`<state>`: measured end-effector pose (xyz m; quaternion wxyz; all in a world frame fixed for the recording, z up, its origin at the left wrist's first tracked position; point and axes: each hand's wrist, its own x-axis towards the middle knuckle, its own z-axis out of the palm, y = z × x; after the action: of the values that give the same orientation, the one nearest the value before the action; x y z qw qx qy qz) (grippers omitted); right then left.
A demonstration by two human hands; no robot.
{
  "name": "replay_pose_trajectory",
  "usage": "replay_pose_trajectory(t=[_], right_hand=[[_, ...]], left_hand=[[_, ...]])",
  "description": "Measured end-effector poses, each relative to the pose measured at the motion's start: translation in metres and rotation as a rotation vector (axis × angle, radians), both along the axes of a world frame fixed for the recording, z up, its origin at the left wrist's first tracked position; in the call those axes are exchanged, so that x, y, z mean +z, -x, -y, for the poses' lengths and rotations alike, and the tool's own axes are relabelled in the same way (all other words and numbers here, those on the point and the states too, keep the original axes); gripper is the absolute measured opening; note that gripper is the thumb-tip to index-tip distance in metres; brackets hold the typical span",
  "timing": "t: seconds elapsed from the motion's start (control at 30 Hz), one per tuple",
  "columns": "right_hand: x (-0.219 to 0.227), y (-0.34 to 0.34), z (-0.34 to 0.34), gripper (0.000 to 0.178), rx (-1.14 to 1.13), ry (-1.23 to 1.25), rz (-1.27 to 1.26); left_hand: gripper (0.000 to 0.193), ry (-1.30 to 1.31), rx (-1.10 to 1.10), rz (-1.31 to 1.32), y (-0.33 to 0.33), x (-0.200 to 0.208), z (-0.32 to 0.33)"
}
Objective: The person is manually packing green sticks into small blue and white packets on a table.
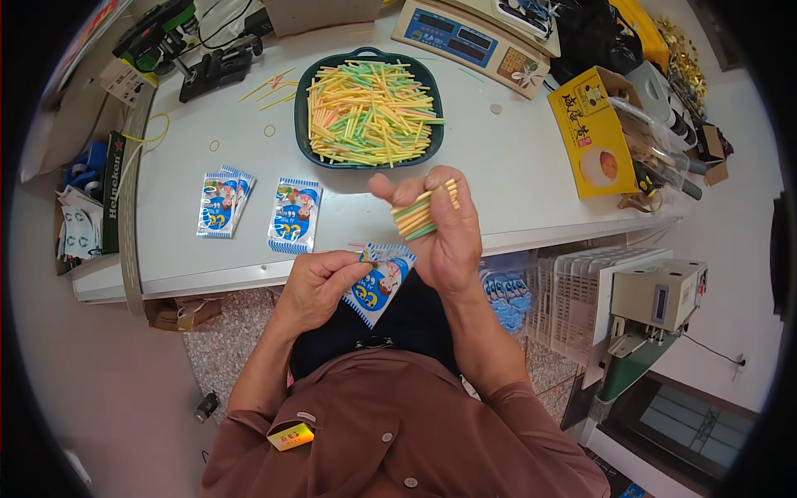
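My left hand [314, 290] pinches the top edge of a blue and white packet [382, 286], which hangs tilted in front of me at the table's near edge. Raised just to the right of it, my right hand [455, 241] is closed round a bundle of thin yellow and green sticks [419, 217], held by the thumb. The packet's upper corner lies close to the base of the right hand; its opening is not plain to see. Beyond both hands stands a dark green basin [302, 133], heaped with similar pastel sticks [369, 112].
More blue and white packets [294, 216] lie flat in two groups [217, 206] on the white table [178, 266]. Rubber bands [269, 130] and loose sticks [278, 91] lie left of the basin. A weighing scale [465, 41] and yellow box [581, 133] stand right.
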<state>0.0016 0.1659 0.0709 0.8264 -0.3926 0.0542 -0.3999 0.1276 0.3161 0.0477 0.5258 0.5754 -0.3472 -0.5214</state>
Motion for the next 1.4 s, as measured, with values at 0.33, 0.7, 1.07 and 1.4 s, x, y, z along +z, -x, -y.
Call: replay_pose_trajectory(t=[0.33, 0.7, 1.07, 1.4], right_hand=[[-0.007, 0.009, -0.011, 0.018, 0.01, 0.033, -0.098], [-0.01, 0.015, -0.018, 0.016, 0.059, -0.143, -0.241], [-0.016, 0.013, -0.019, 0.017, -0.04, -0.244, -0.202], [-0.017, 0.011, -0.02, 0.017, 0.041, -0.133, -0.392]], left_hand=[[0.02, -0.022, 0.048, -0.058, 0.008, 0.007, 0.006], [0.021, -0.01, 0.195, -0.054, 0.016, -0.001, 0.006], [0.021, 0.022, 0.268, -0.024, 0.02, -0.009, 0.005], [0.023, 0.029, 0.301, -0.067, 0.023, -0.012, 0.007]])
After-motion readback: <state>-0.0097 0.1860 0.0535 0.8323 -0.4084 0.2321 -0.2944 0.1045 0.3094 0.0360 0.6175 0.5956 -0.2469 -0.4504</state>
